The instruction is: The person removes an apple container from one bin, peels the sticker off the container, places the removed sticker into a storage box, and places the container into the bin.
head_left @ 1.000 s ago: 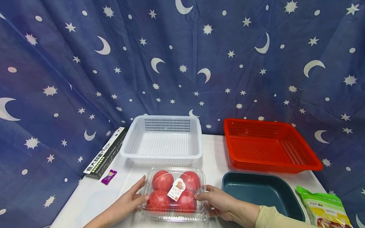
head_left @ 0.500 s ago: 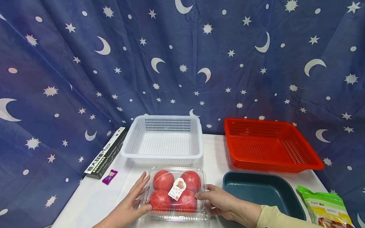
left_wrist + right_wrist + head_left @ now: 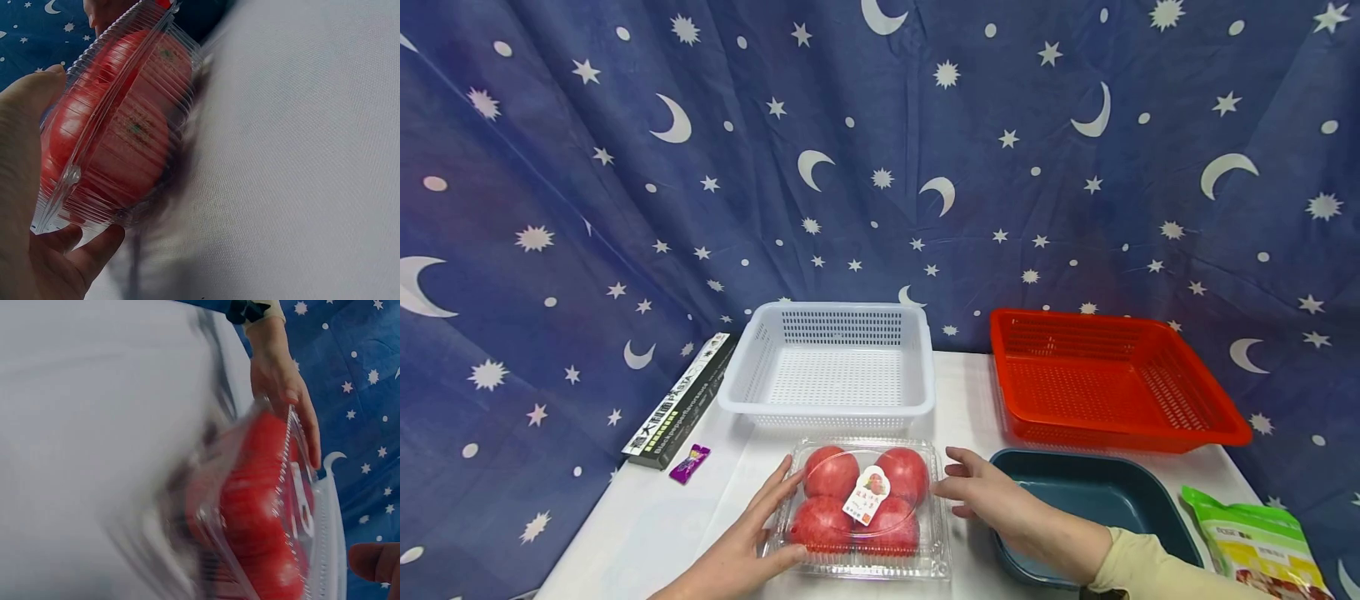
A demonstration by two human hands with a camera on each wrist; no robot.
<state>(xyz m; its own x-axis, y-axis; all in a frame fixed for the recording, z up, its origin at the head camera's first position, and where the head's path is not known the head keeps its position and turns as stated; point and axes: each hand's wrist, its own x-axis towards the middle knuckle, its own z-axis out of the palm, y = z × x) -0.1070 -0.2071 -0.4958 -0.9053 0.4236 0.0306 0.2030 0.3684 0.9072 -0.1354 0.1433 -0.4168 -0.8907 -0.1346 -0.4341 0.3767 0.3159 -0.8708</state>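
Note:
A clear plastic clamshell box (image 3: pixel 932 533) of several round red fruits (image 3: pixel 822 523) sits on the white table, with a white label (image 3: pixel 866 495) on its lid. My left hand (image 3: pixel 747 533) lies along its left side, fingers extended and thumb at the near left corner. In the left wrist view, the box (image 3: pixel 115 119) lies between the thumb and the fingers of the left hand (image 3: pixel 56 262). My right hand (image 3: pixel 1000 500) is just off the box's right side, fingers loosely bent and holding nothing. In the right wrist view, the left hand (image 3: pixel 284 381) reaches along the box (image 3: pixel 250 506).
Behind the box stands a white basket (image 3: pixel 826 410), with a red basket (image 3: pixel 1120 437) to its right. A dark teal basin (image 3: pixel 1082 458) is beside my right forearm, near a green and yellow bag (image 3: pixel 1262 542). A pasta box (image 3: pixel 681 404) and purple-wrapped sweet (image 3: pixel 689 463) lie left.
My right hand has let go of the box's right side and moved away to the right. The left hand has slid slightly right and its fingers have straightened. The box has barely moved.

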